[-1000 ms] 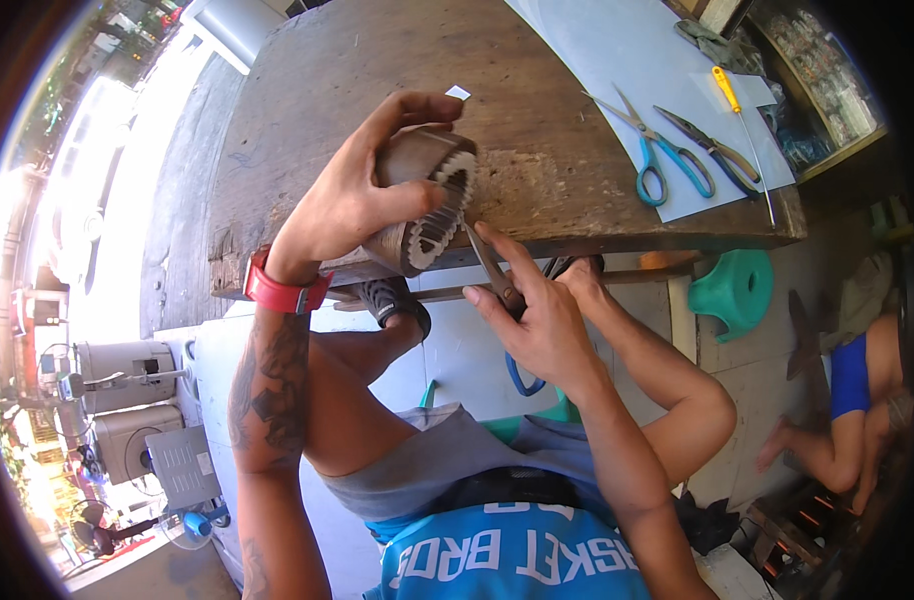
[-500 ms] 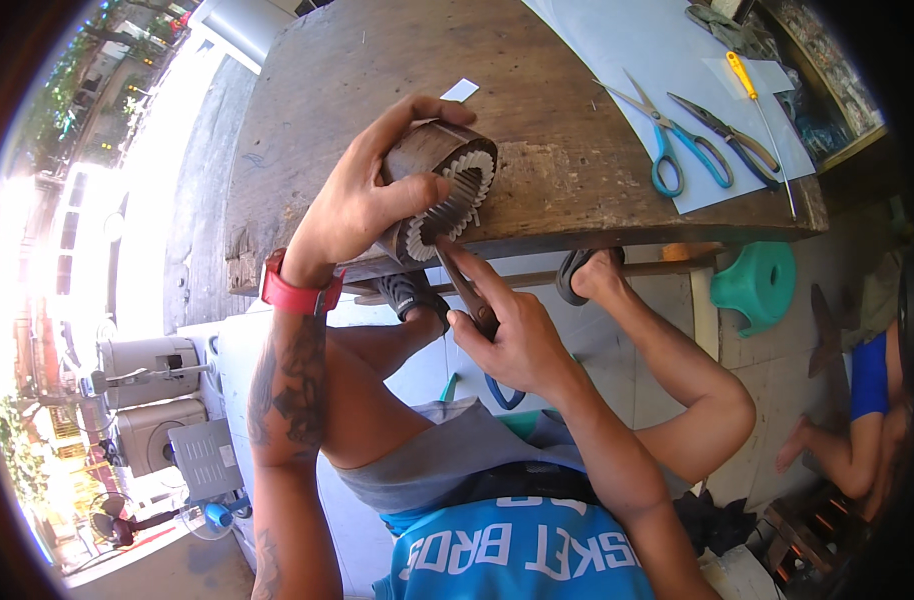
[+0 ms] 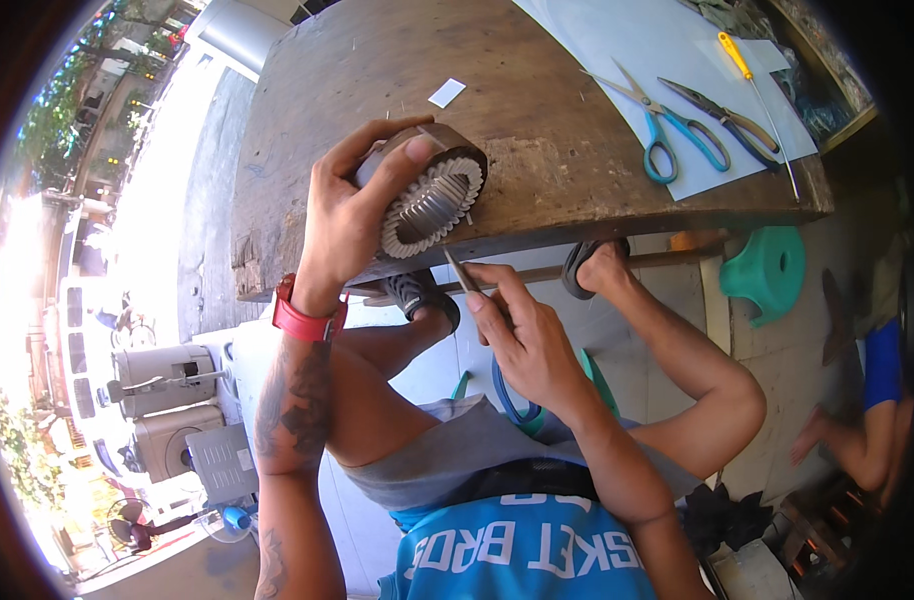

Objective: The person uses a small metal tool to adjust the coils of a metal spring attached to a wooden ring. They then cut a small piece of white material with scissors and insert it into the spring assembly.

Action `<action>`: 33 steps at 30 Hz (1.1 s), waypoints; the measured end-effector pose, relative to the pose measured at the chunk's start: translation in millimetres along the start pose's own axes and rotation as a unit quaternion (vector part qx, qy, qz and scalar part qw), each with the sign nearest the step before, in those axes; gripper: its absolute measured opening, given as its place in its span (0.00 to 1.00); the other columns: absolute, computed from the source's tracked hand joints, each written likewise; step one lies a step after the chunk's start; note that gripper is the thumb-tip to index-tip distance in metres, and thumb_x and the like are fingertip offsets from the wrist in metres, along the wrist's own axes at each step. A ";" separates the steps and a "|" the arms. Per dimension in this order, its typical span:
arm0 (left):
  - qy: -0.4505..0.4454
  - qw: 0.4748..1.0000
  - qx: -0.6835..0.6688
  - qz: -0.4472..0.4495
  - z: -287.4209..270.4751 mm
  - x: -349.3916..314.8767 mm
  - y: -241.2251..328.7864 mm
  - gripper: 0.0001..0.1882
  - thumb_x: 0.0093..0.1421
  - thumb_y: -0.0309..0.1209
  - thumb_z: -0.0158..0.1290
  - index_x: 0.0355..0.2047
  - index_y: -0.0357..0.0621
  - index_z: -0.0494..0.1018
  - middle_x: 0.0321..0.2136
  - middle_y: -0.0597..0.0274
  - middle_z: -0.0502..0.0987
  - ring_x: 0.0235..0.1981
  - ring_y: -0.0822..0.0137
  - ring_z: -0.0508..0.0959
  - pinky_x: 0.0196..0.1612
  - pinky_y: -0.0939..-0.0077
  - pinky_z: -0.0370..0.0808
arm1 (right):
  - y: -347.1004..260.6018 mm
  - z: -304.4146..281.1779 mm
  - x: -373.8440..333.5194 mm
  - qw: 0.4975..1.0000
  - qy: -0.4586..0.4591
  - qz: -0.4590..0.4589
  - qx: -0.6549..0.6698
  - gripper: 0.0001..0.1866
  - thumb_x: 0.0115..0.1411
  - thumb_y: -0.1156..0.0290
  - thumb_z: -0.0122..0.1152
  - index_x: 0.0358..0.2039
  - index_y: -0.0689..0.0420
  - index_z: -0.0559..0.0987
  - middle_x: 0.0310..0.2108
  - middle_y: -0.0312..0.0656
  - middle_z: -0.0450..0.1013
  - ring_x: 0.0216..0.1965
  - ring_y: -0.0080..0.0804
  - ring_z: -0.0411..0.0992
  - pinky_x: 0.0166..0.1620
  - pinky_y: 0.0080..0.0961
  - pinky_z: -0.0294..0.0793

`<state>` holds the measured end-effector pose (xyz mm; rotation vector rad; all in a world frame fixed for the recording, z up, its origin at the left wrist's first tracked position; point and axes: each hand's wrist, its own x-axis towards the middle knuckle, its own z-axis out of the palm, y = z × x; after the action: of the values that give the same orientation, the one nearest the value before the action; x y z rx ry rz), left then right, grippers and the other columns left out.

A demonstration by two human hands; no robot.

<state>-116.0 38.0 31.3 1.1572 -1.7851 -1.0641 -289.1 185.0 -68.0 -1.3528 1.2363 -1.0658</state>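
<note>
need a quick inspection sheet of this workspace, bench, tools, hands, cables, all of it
surface: wooden bench, worn along its near edge; pale sheet over its right part
job's things: slotted stator core with pale slot liners; held scissors, tip pointing toward the core
clutter: loose scissors, long-nose pliers and yellow-handled screwdriver on the sheet; white scrap on bare wood
hands: left hand grips the core, thumb on its outside; right hand holds scissors
cables: nothing seen on the bench; elsewhere unclear
surroundings: green stool and another person's leg at right
</note>
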 end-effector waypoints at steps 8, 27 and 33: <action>-0.008 0.995 -0.086 0.042 -14.6 -11.6 -25.5 0.25 0.68 0.40 0.62 0.58 0.33 0.82 0.44 0.53 0.88 0.44 0.68 0.85 0.52 0.73 0.81 | 6.7 25.5 20.4 0.984 -0.057 0.061 0.160 0.18 0.84 0.56 0.51 0.60 0.57 0.75 0.24 0.31 0.64 0.27 0.19 0.63 0.34 0.24 0.66; -0.033 0.992 -0.118 0.006 -15.6 -13.4 -15.0 0.25 0.71 0.39 0.62 0.60 0.33 0.80 0.50 0.52 0.86 0.49 0.68 0.84 0.55 0.74 0.80 | -20.1 11.6 14.9 0.976 -0.007 -0.049 -0.213 0.17 0.82 0.57 0.48 0.62 0.52 0.71 0.20 0.51 0.80 0.22 0.58 0.82 0.24 0.50 0.78; 0.025 0.994 -0.106 -0.012 -9.5 -15.5 -11.4 0.23 0.75 0.39 0.59 0.61 0.33 0.80 0.47 0.54 0.87 0.45 0.71 0.85 0.49 0.77 0.82 | -15.4 -9.9 -4.7 0.981 -0.058 0.037 -0.182 0.20 0.83 0.56 0.47 0.66 0.53 0.70 0.22 0.50 0.81 0.25 0.57 0.83 0.28 0.49 0.79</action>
<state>-99.0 47.4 22.2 1.0667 -1.5809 -1.1976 -297.2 188.8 -51.3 -1.6046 1.4284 -0.7176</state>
